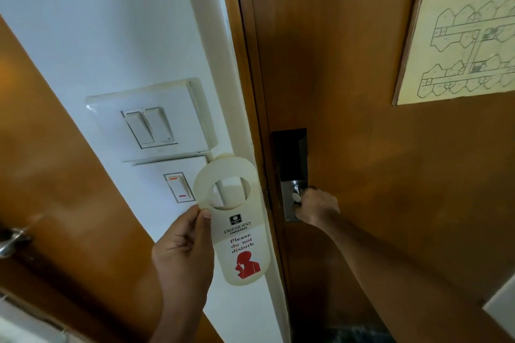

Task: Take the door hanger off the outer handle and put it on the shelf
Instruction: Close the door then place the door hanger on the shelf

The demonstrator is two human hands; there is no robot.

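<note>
From the head camera, the left hand (pixel 182 256) was nearest, fingers closed in a pinch on the left edge of the door hanger (pixel 234 220), thumb on its printed face just below the round hole. The hanger stood almost upright, tilted slightly, free of any handle, in front of the white door frame (pixel 223 69). Its face read "PRESIDENT AHMEDABAD" under a small dark logo, then "Please do not disturb" in red above a red figure. Behind its hole showed the lower switch plate (pixel 172 175); a double switch plate (pixel 150 125) sat above. The right hand (pixel 316 207) was wrapped shut around the door handle (pixel 296 198) on the metal lock plate (pixel 291 175) of the brown door (pixel 362 92), well apart from the hanger. A framed floor plan (pixel 457 42) hung on the door, its writing too small to read. A second handle (pixel 12 237) showed at the far left edge.
</note>
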